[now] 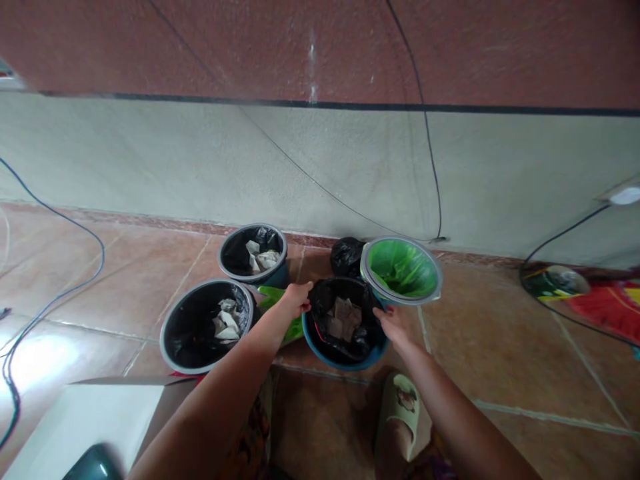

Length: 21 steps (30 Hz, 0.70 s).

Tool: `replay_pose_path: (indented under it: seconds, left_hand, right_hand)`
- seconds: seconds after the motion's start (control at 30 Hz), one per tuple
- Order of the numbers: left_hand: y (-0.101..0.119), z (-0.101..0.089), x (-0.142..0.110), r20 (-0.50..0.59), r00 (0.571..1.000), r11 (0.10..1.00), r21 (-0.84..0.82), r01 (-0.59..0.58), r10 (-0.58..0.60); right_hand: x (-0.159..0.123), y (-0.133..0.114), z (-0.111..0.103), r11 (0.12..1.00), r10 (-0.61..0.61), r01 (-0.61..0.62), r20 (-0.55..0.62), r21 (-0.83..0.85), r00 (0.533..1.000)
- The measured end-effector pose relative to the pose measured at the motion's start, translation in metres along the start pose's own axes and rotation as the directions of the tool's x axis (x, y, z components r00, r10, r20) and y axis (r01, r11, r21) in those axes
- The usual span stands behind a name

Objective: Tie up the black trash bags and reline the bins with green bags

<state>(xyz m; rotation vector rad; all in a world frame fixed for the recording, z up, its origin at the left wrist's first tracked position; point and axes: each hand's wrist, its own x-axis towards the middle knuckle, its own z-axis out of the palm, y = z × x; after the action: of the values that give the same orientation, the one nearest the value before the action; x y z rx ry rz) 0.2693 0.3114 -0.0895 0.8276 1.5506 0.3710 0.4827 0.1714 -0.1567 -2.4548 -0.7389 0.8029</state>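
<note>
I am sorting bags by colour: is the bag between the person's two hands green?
No, the bag in that blue bin is black.

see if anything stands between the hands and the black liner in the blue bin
Nothing visible does: the left hand and the right hand are at the edge of the black liner, on opposite sides of the blue bin.

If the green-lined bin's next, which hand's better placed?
Likely the right hand: it's at the near edge of the green-lined bin, on the black bag's right side. The left hand is across the bag, pinching its left edge.
</note>
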Motion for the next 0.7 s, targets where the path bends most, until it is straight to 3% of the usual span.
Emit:
replay_pose_path:
  seconds: [0.13, 0.2, 0.4, 0.47, 0.53, 0.63, 0.7]
  left_hand:
    - [-0.010, 0.003, -0.006, 0.210, 0.975, 0.996, 0.068, 0.058, -0.071]
    - [-0.013, 0.004, -0.008, 0.248, 0.968, 0.993, 0.115, 0.012, -0.040]
    - [-0.007, 0.005, -0.002, 0.081, 0.982, 0.985, -0.008, -0.170, 0.170]
    - [-0.005, 0.005, -0.001, 0.046, 0.971, 0.970, -0.081, -0.231, 0.235]
    - [-0.004, 0.005, -0.003, 0.098, 0.955, 0.954, -0.139, -0.267, 0.281]
    - [-0.005, 0.006, -0.007, 0.167, 0.939, 0.944, -0.195, -0.267, 0.300]
    - [-0.007, 0.007, -0.008, 0.127, 0.948, 0.938, -0.232, -0.258, 0.292]
  right_hand:
    - [-0.003, -0.005, 0.008, 0.999, -0.040, 0.038, 0.074, 0.036, 0.996]
    - [-0.006, -0.010, 0.008, 0.995, -0.084, 0.078, 0.096, 0.067, 0.992]
    - [-0.013, -0.019, 0.006, 0.949, -0.306, 0.288, 0.159, 0.127, 0.939]
    - [-0.012, -0.017, 0.006, 0.955, -0.291, 0.279, 0.129, 0.100, 0.948]
    - [-0.008, -0.013, 0.007, 0.968, -0.235, 0.229, 0.047, 0.099, 0.971]
    - [0.000, -0.006, 0.007, 0.981, -0.144, 0.150, -0.056, 0.121, 0.988]
    - [0.004, -0.003, 0.007, 0.983, -0.113, 0.126, -0.097, 0.132, 0.989]
